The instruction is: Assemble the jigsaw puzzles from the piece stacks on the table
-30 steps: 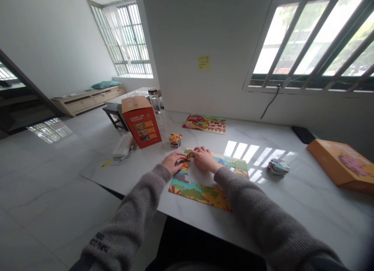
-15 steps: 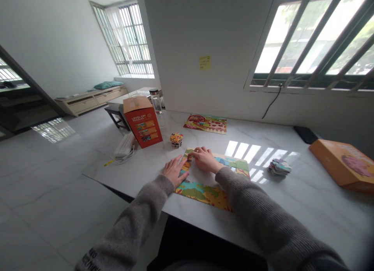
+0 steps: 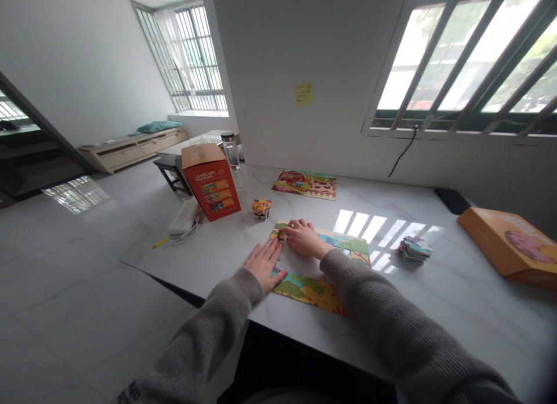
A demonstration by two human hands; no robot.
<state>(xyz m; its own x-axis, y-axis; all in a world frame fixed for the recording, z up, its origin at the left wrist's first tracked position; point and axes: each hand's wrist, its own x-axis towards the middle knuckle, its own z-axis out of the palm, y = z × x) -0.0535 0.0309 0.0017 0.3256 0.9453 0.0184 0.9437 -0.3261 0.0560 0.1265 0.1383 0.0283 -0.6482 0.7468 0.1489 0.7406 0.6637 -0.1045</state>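
A partly assembled jigsaw puzzle [image 3: 304,289] lies on the white table, a colourful frame of joined pieces around a bare white middle. My left hand [image 3: 266,266] rests flat with fingers spread over the puzzle's left side and covers part of it. Bent fingers of my right hand [image 3: 304,239] press at the upper left of the frame, closed on a puzzle piece [image 3: 282,235] there; the fingers partly hide it. My right sleeve covers the puzzle's right side.
Stacks of loose pieces stand beyond my left hand [image 3: 261,209] and at the right [image 3: 415,249]. A joined farm puzzle [image 3: 304,184] lies at the back. Around them are a red puzzle box [image 3: 211,183], glass bottle [image 3: 230,151], power strip [image 3: 183,217], orange box [image 3: 513,244] and dark phone [image 3: 453,201].
My left hand has shifted slightly right and down along the puzzle's left side, its fingers reaching further up. My right hand stays at the upper left with its fingertips slightly moved.
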